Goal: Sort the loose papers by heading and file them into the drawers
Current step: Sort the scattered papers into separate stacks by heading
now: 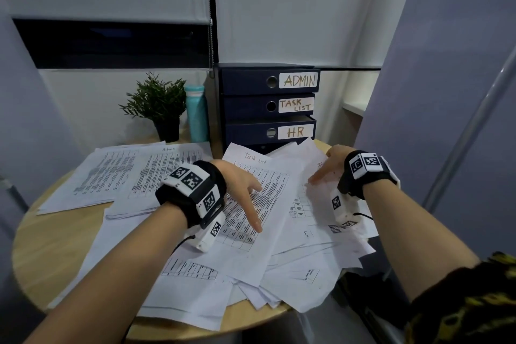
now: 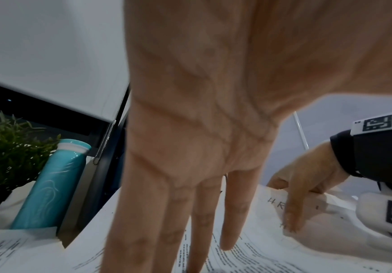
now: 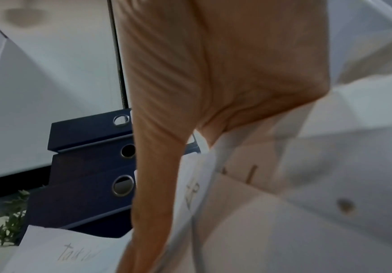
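Note:
Loose printed papers cover the round table (image 1: 64,237). On top lies a sheet headed "Task List" (image 1: 276,190), and my left hand (image 1: 245,195) rests on it with straight, spread fingers (image 2: 227,221). My right hand (image 1: 326,170) lies on a sheet headed "HR" (image 2: 274,203) further right, its fingers straight and pointing left. In the right wrist view a raised paper edge partly hides its thumb. Behind the pile stands a dark blue drawer unit (image 1: 251,106) with drawers labelled ADMIN (image 1: 298,80), TASK LIST (image 1: 296,105) and HR (image 1: 296,131). All three drawers look pushed in.
Sheets headed "Admin" (image 1: 156,173) are spread at the back left of the table. A potted plant (image 1: 159,103) and a teal bottle (image 1: 196,114) stand left of the drawers. Some papers hang over the table's near right edge. Grey walls close in on both sides.

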Motion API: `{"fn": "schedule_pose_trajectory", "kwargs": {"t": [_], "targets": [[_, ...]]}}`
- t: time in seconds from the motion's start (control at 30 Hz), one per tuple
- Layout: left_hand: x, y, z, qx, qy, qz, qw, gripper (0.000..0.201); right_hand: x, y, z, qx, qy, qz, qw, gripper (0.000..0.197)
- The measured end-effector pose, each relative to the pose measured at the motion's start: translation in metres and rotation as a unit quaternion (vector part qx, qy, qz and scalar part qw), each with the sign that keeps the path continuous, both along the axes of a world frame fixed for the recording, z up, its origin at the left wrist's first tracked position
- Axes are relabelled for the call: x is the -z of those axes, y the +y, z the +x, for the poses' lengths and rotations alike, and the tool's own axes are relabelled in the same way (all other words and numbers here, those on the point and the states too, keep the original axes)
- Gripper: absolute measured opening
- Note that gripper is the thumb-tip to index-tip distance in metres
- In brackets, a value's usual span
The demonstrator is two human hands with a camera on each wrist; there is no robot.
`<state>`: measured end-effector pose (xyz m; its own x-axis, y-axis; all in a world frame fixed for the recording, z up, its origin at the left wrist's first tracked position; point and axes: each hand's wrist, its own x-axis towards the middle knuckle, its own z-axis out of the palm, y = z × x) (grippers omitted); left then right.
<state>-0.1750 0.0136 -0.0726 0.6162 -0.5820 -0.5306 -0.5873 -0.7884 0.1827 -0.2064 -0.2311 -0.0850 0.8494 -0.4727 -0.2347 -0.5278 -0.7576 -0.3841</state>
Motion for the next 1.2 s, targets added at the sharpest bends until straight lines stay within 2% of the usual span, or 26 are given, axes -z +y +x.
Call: {"fn": "schedule_pose_trajectory", "kwargs": {"t": [0.1, 0.2, 0.37, 0.5, 0.57, 0.67, 0.8, 0.9, 1.03, 1.13, 1.2], "targets": [[0.000, 0.001, 0.000, -0.008, -0.008, 0.001, 1.000, 0.106, 0.003, -0.003, -0.003, -0.013, 0.008, -0.022, 1.000, 0.045], [0.001, 0.003, 0.003, -0.031, -0.021, -0.001, 0.999, 0.109, -0.006, -0.003, -0.005, -0.036, 0.012, -0.049, 0.998, 0.040], [0.003, 0.010, 0.011, -0.054, -0.072, -0.004, 0.996, 0.113, -0.032, 0.003, 0.002, -0.038, -0.001, -0.185, 0.982, 0.052], [0.005, 0.019, 0.015, -0.080, -0.017, -0.018, 0.996, 0.114, -0.044, 0.009, 0.005, 0.006, -0.068, -0.275, 0.959, 0.028], [0.003, 0.023, 0.015, -0.084, -0.009, -0.020, 0.996, 0.110, -0.047, 0.010, 0.005, 0.026, -0.091, -0.286, 0.954, 0.025], [0.001, 0.026, 0.014, -0.070, -0.018, 0.000, 0.997, 0.092, -0.058, 0.007, 0.000, 0.022, -0.119, -0.273, 0.954, 0.028], [0.003, 0.029, 0.013, -0.069, 0.037, -0.015, 0.997, 0.103, -0.078, 0.009, -0.012, 0.008, -0.188, -0.254, 0.949, 0.025], [0.004, 0.029, 0.011, -0.068, 0.047, -0.012, 0.997, 0.104, -0.093, 0.015, -0.018, 0.015, -0.265, -0.289, 0.920, 0.023], [0.005, 0.033, 0.010, -0.050, 0.052, 0.000, 0.997, 0.103, -0.120, 0.024, -0.025, 0.036, -0.395, -0.337, 0.854, 0.023], [0.006, 0.035, 0.012, -0.070, 0.077, -0.034, 0.994, 0.105, -0.144, 0.031, -0.033, 0.055, -0.473, -0.353, 0.805, 0.029], [0.005, 0.036, 0.014, -0.087, 0.080, -0.060, 0.991, 0.113, -0.161, 0.036, -0.038, 0.057, -0.503, -0.362, 0.783, 0.031]]}}
